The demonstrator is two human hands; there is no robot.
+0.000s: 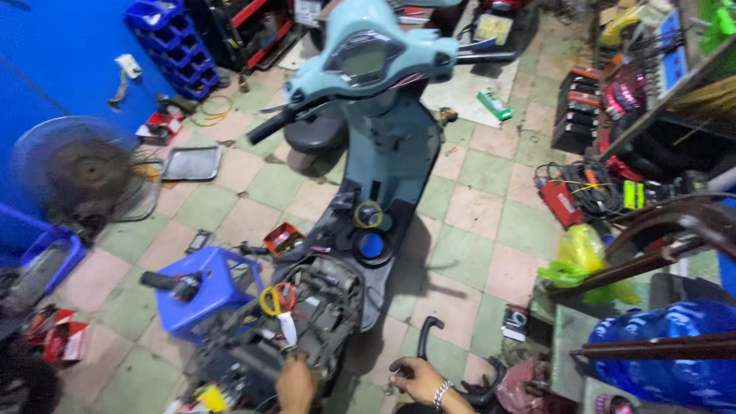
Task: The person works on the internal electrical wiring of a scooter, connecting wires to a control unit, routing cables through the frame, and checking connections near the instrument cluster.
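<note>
A: Status of the hands?

B: Left hand (295,386) sits at the exposed engine bay (322,307) of the scooter (383,138), near the bottom edge of the tiled floor (475,230). It is seen from the back, so the finger spread cannot be told; it is nearest a white connector (287,328). Right hand (418,378), bracelet on wrist, is curled narrow around a small item, too blurred to ID.

A: Why is the bay open?

B: Seat and covers appear removed, prob. for access to wiring. Yellow and red wire loops (274,299) hang over the bay, likely pulled clear of the work area.

A: Count nearby items.

B: 1 blue plastic stool (203,295) to the left of the scooter, carrying 1 black part (175,284), apparently as a stand. 1 orange parts box (282,238) just beside the footboard. 1 fan (80,172) by the blue wall. 1 metal tray (192,162) flat on the floor.
</note>
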